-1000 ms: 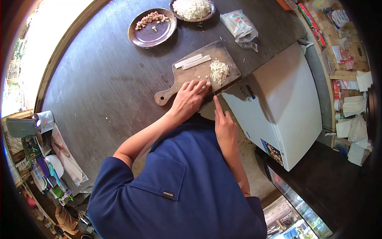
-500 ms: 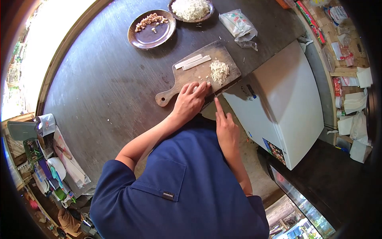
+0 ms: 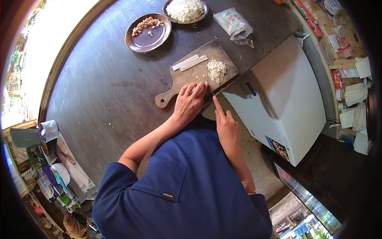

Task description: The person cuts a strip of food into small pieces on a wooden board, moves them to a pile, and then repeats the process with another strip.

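Note:
On the wooden cutting board (image 3: 181, 81) my left hand (image 3: 188, 102) presses its bent fingertips down on a pale piece (image 3: 206, 84), mostly hidden beneath them. My right hand (image 3: 227, 126) is closed around a knife (image 3: 211, 91), index finger stretched along its back. Only a bit of the thin blade shows, close to the left fingertips; the handle is hidden in my palm. Two white strips (image 3: 190, 63) lie side by side near the board's far edge. A heap of finely cut pale slivers (image 3: 217, 71) sits at its right end, with loose bits beside it.
Beyond the board stand a brown plate (image 3: 157, 43) of small brown chunks and a bowl heaped with white shreds (image 3: 185, 10). A plastic bag (image 3: 233, 24) lies at the far right. A white freezer (image 3: 294, 119) adjoins the dark table (image 3: 99, 115); utensils hang at left.
The whole view has shifted slightly. Both hands keep nearly the same place at the board, the knife still beside my left fingertips. The strips and the heap look unchanged.

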